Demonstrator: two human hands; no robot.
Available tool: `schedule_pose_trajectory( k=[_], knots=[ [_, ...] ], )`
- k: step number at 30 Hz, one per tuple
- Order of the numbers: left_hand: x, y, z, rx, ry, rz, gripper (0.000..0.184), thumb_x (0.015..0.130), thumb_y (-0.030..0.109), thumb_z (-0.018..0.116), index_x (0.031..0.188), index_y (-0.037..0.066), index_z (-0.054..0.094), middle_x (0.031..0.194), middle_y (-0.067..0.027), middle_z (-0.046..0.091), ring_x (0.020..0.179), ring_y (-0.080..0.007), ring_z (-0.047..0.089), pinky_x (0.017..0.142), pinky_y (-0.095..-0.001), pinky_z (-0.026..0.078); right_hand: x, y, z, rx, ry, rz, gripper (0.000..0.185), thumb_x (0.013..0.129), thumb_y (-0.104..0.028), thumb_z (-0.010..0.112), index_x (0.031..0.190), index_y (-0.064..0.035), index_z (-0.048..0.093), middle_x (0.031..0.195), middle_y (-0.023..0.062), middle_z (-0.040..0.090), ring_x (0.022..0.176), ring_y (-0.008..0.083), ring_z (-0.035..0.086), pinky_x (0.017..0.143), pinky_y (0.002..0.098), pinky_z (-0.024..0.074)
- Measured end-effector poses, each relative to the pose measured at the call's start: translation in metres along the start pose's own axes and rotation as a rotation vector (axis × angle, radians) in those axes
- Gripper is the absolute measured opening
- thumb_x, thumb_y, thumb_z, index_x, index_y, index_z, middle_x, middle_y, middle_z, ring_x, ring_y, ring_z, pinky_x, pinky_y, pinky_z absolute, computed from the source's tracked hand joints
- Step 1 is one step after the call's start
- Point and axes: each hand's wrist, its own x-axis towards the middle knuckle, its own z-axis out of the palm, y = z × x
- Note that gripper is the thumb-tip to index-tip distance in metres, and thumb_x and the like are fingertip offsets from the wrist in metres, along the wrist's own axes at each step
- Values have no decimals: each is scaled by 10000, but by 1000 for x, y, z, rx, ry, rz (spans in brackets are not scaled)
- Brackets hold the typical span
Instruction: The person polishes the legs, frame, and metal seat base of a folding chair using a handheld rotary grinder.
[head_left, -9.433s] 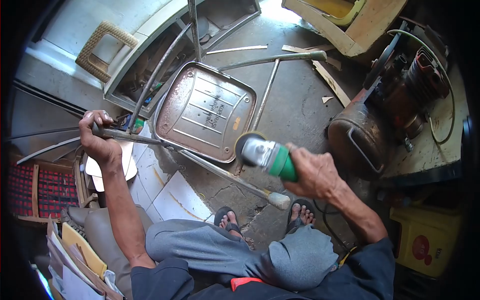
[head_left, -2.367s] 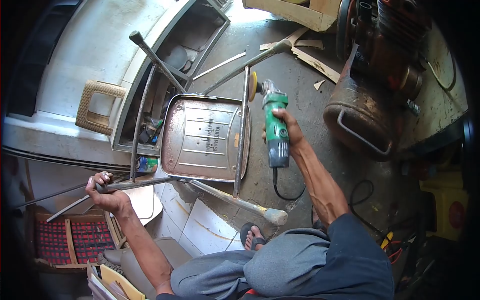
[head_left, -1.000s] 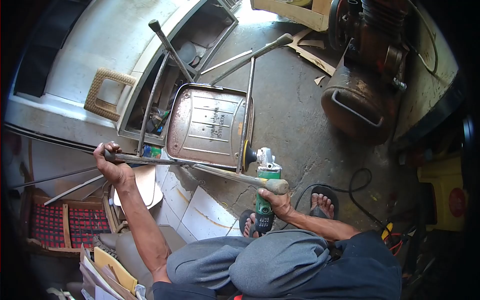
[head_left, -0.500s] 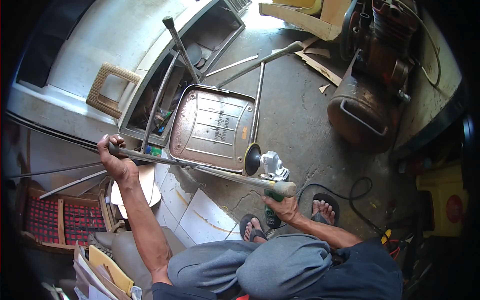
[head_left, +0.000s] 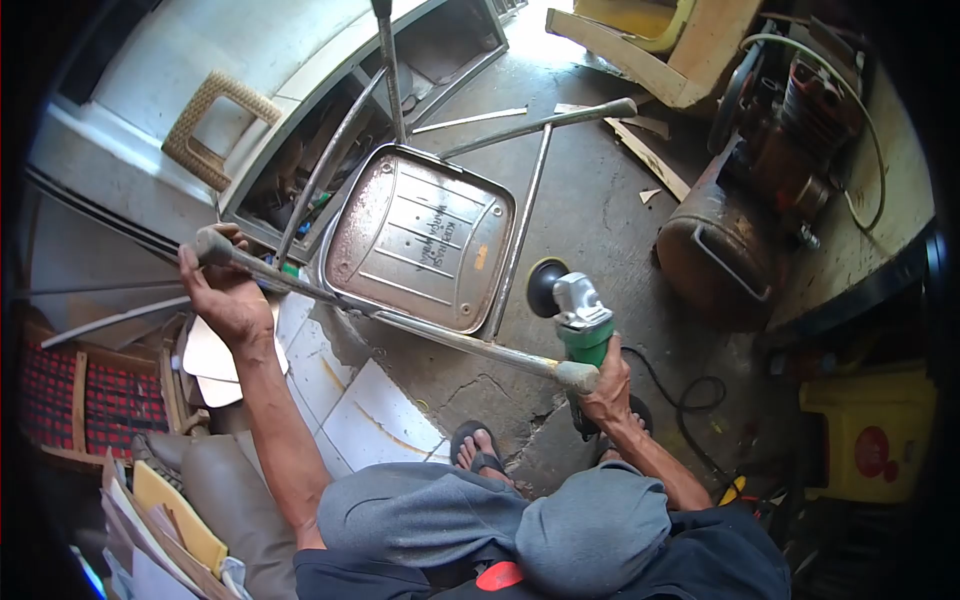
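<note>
An upturned metal chair (head_left: 415,245) lies with the underside of its seat facing up, dark lettering across it and its tubular legs sticking out. My left hand (head_left: 232,305) curls loosely around the capped end of the near leg (head_left: 285,278), thumb on one side and fingers partly hidden behind the tube. In my right hand (head_left: 612,390) is a green angle grinder (head_left: 585,335), closed around its body. The grinder's round disc (head_left: 546,287) is to the right of the chair, apart from the frame.
A rusty air compressor (head_left: 720,250) stands at the right, above a yellow plastic stool (head_left: 870,430). Wood scraps (head_left: 650,160) lie on the concrete floor. A woven frame (head_left: 185,140) leans on the white cabinet (head_left: 110,190) at left. The black cord (head_left: 690,400) curls near my feet.
The grinder has moved up and right, away from the chair frame. My left hand's grip on the leg has loosened and turned. The whole view has shifted slightly.
</note>
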Motion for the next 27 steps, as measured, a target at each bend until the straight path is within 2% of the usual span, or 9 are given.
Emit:
schedule_pose_trajectory(
  k=[2, 5, 10, 12, 13, 15, 16, 18, 27],
  knots=[
    [-14, -15, -7, -82, 224, -14, 389, 1052, 424, 462, 1113, 68, 607, 938, -34, 624, 926, -169, 581, 956, -361, 433, 5, -5, -10, 67, 70, 98, 622, 794, -275, 826, 1200, 9, 450, 942, 253, 698, 867, 417, 719, 747, 469, 554],
    [9, -120, -152, 384, 351, -291, 287, 940, 417, 588, 984, 138, 642, 831, 36, 530, 696, -73, 478, 578, -240, 343, 12, -27, -34, -4, 112, 161, 596, 798, -261, 815, 1207, 1, 469, 953, 241, 710, 880, 380, 731, 753, 446, 565],
    [-11, -244, -227, 412, 807, -1036, 470, 847, 554, 703, 1039, 128, 658, 951, -65, 606, 895, -215, 564, 791, -405, 489, 26, -57, -66, -35, 129, 68, 569, 809, -258, 800, 1233, -9, 515, 965, 140, 725, 860, 220, 709, 793, 373, 560],
    [-17, -258, -221, -132, 544, -1138, 643, 812, 605, 733, 1053, 13, 657, 987, -157, 563, 865, -240, 574, 808, -515, 529, 31, -72, -74, -48, 143, 53, 577, 808, -255, 799, 1250, -14, 516, 972, 125, 717, 865, 208, 694, 796, 363, 554],
    [-11, -281, -233, -91, 457, -1100, 478, 855, 598, 686, 1136, 212, 671, 1066, -36, 656, 1066, -228, 568, 863, -522, 489, 32, -77, -77, -26, 154, 56, 587, 807, -251, 797, 1267, -19, 517, 980, 111, 708, 870, 195, 680, 798, 353, 549],
    [-5, -293, -228, -23, 493, -1084, 483, 875, 599, 656, 1140, 195, 670, 944, -29, 665, 949, -221, 620, 782, -473, 525, 33, -85, -81, -7, 146, 74, 593, 806, -240, 790, 1289, -31, 518, 1013, 81, 680, 887, 171, 646, 801, 333, 537],
    [-3, -323, -238, -150, 255, -947, 408, 900, 542, 626, 1084, 180, 666, 794, -40, 628, 760, -218, 633, 645, -391, 536, 33, -93, -81, 29, 149, 60, 589, 806, -238, 787, 1291, -36, 520, 1027, 74, 671, 893, 167, 638, 802, 330, 535],
    [4, -351, -247, -187, 117, -825, 406, 888, 518, 630, 1075, 160, 662, 793, -46, 618, 750, -219, 625, 639, -392, 536, 31, -104, -82, 68, 142, 69, 598, 804, -243, 787, 1302, -45, 521, 1053, 62, 654, 914, 159, 627, 808, 327, 530],
    [-16, -400, -270, -146, 80, -876, 399, 836, 414, 649, 1035, 68, 645, 790, -75, 574, 703, -224, 591, 611, -395, 532, 23, -117, -83, 124, 142, 139, 613, 802, -243, 784, 1316, -45, 517, 1056, 62, 628, 923, 164, 610, 821, 324, 522]
  ],
)
